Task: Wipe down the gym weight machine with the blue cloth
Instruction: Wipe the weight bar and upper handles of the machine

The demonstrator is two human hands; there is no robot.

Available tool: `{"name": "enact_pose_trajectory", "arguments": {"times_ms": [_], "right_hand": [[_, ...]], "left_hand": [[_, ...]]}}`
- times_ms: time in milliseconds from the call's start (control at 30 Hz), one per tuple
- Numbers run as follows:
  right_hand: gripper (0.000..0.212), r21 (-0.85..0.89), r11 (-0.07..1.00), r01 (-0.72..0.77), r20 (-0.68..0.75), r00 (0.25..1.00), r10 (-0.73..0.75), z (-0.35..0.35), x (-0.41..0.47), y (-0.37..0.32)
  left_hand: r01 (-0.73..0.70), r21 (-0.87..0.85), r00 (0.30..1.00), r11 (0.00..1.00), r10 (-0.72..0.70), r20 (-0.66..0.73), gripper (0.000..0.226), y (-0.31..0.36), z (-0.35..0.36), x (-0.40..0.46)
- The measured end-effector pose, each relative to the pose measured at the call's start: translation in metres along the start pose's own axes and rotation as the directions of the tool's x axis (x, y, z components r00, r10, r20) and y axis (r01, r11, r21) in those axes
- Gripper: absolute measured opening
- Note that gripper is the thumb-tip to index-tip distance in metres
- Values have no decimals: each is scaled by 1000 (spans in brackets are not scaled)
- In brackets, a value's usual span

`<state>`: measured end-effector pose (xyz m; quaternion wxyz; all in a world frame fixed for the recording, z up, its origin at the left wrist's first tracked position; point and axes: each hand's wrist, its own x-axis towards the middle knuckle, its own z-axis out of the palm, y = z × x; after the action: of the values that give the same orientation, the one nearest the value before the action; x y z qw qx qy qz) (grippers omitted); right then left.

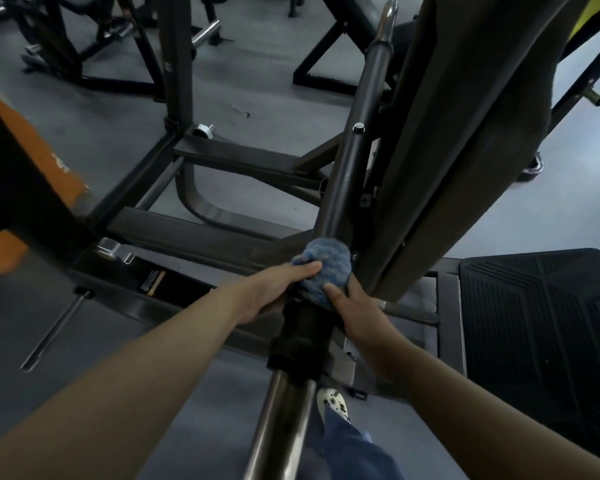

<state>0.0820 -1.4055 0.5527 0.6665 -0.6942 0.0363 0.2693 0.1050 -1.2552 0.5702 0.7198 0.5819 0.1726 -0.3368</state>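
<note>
From the head camera, a fuzzy blue cloth with paler streaks [324, 266], bunched into a rounded wad, wraps the long dark round steel bar [355, 157] of the grey metal weight machine [222, 157], just above a black collar [300, 336]. The left hand [274, 289] holds the cloth's left side, thumb on top; the right hand [355, 311] grips its lower right edge, thumb pressed on the fabric. A ribbed black rubber mat [534, 320] lies at the right on the grey floor [274, 98].
</note>
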Motion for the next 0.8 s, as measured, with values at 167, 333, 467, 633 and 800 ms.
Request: {"name": "enact_pose_trajectory", "arguments": {"times_ms": [167, 333, 467, 633, 800], "right_hand": [[28, 289, 943, -165, -25, 983, 180, -15, -22, 16], [80, 466, 794, -390, 140, 919, 369, -10, -13, 31], [103, 564, 695, -446, 280, 895, 347, -6, 0, 35], [82, 616, 666, -420, 369, 901, 227, -7, -6, 28], [73, 575, 693, -436, 275, 900, 339, -11, 0, 31]], "left_hand": [[109, -82, 993, 991, -105, 52, 48, -26, -9, -13], [101, -70, 991, 992, -95, 93, 69, -30, -10, -7], [83, -80, 991, 993, -74, 113, 101, -31, -8, -4], [-81, 212, 969, 974, 127, -213, 108, -26, -13, 4], [-97, 755, 818, 648, 484, -310, 49, -8, 7, -20]]}}
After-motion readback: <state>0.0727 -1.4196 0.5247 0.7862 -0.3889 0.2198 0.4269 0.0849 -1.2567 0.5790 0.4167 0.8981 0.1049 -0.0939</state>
